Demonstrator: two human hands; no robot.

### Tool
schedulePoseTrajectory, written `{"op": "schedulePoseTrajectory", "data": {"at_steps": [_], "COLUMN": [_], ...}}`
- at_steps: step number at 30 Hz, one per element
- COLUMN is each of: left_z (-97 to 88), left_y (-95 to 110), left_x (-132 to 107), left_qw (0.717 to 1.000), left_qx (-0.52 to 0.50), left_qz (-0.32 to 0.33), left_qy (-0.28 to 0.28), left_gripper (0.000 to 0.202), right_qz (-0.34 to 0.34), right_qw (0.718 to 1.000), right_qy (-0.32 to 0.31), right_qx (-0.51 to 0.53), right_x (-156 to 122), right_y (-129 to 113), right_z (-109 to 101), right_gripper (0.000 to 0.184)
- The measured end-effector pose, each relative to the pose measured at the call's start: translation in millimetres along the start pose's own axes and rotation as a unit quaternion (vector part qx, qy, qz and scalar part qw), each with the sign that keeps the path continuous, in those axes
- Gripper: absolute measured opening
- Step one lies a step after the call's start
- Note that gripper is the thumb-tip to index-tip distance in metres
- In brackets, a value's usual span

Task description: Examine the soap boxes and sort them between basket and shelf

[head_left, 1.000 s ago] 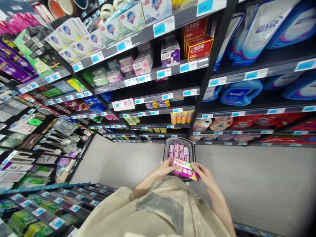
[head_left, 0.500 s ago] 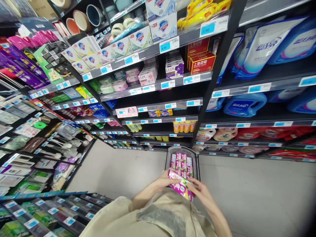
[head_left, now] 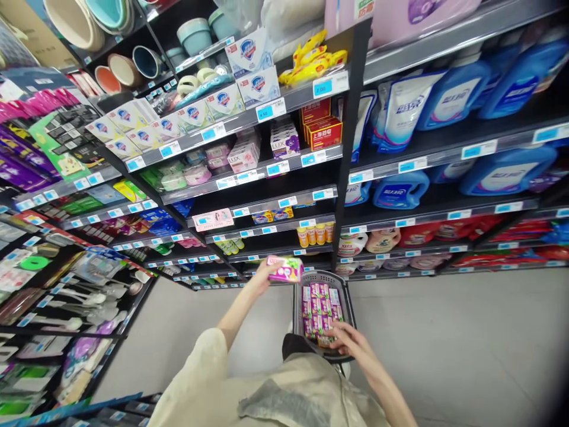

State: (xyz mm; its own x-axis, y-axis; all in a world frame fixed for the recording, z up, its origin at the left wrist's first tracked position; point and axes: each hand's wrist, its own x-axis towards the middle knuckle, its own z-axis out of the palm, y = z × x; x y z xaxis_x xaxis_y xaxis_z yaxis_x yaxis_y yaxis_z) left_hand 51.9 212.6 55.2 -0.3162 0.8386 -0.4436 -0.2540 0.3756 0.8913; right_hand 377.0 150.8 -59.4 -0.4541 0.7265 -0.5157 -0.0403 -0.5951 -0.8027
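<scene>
Pack (head_left: 290, 270) in left hand (head_left: 261, 277) (earlier both)

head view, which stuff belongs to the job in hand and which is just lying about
In hand:
- purple-and-white pack, in the left hand
- similar packs in the gray basket
- the basket itself, right hand at its near end

Just on the shelves:
- purple LUX boxes
- red boxes
- blue handled jug
- yellow-orange bottles
</scene>
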Motion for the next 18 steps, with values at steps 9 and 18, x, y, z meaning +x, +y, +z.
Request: {"op": "schedulePoseTrajectory", "data": {"at_steps": [9, 18], "left_z": [-7.8, 7.1], "left_y": [133.0, 202.2], "left_x": [100.3, 167.8], "left_qw": [0.966, 0.91], "left_qx": [0.022, 0.103], "left_qz": [0.236, 0.39], "left_qy": [0.107, 0.096], "left_gripper": [0.043, 0.051], "right_qz": [-0.023, -0.03], "right_qw": [1.0, 0.999], "right_qy": [0.001, 0.016], "right_qx": [-0.006, -0.003], "right_x": [0.0, 22.3], "right_y": [-1.2, 35.2], "right_z": [10.3, 9.6], "right_gripper": [0.067, 0.063]}}
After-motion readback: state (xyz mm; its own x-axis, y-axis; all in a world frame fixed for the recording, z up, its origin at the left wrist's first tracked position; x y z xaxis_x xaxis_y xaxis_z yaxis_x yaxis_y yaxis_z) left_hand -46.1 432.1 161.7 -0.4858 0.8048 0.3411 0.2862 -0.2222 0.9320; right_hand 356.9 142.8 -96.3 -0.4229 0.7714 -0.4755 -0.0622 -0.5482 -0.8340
